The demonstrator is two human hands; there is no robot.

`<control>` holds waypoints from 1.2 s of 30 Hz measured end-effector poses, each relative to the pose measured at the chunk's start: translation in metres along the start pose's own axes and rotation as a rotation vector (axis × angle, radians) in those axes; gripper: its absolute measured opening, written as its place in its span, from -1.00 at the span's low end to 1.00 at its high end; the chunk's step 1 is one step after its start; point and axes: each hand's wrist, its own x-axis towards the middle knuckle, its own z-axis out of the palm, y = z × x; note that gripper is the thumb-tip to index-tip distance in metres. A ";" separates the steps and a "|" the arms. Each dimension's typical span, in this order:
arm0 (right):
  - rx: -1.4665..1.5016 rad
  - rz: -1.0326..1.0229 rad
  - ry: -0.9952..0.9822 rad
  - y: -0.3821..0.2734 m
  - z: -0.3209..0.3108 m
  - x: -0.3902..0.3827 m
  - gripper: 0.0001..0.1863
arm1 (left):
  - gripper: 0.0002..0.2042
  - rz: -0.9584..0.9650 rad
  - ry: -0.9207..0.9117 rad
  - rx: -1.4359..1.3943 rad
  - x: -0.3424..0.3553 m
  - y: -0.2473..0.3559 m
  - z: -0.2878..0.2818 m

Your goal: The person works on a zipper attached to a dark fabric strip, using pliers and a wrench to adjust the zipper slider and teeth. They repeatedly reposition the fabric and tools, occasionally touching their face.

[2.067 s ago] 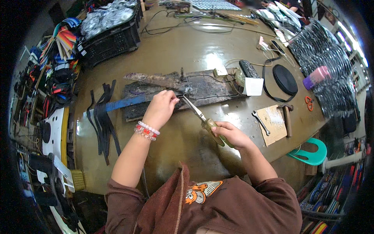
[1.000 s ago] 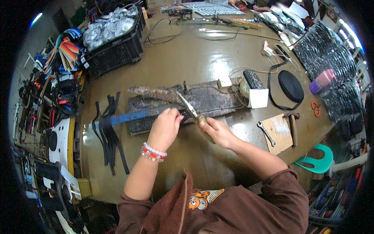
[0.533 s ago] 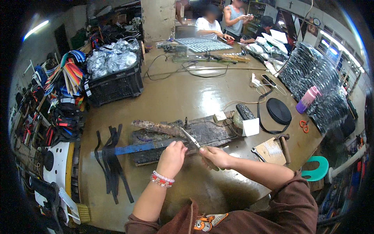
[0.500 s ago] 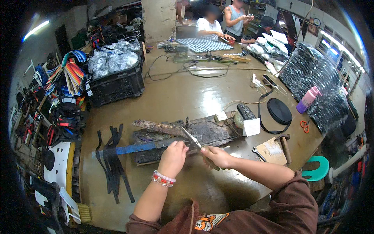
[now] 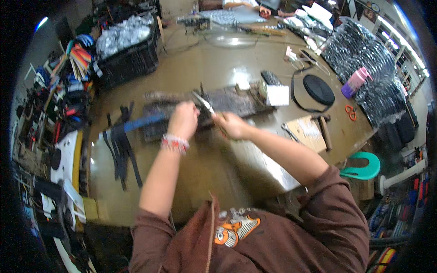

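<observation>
My right hand (image 5: 231,125) is closed round the handle of a slim, pointed metal blade tool (image 5: 204,103); its exact kind is blurred. The tip slants up and left over a dark, worn board (image 5: 248,101) on the table. Just left of the blade, my left hand (image 5: 183,119) has its fingers pinched together above the board; what they hold, if anything, is hidden. A blue strip (image 5: 144,121) runs from the board's left side. Beside it several black webbing straps (image 5: 120,148) lie in a loose bunch.
Right of the board are a black webbing roll (image 5: 318,89), orange-handled scissors (image 5: 350,112), a hammer (image 5: 324,129) and a pink-purple bottle (image 5: 356,83). A black crate (image 5: 129,68) of plastic-wrapped items stands back left. A green stool (image 5: 364,166) is at the table's right edge.
The view has tilted down, so the table and board sit higher in the picture. My left hand still pinches near the blade, and my right hand keeps hold of the tool.
</observation>
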 end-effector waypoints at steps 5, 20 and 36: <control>0.134 0.039 0.037 0.002 0.007 0.003 -0.45 | -0.81 -0.068 -0.028 0.114 0.005 0.008 0.003; -0.293 -0.084 0.184 0.002 -0.001 0.005 -0.38 | -0.70 -0.196 -0.092 -0.035 -0.038 -0.010 -0.012; 0.554 0.137 -0.320 0.008 -0.016 0.007 -0.38 | -0.77 -0.076 -0.023 -0.047 -0.032 0.003 -0.029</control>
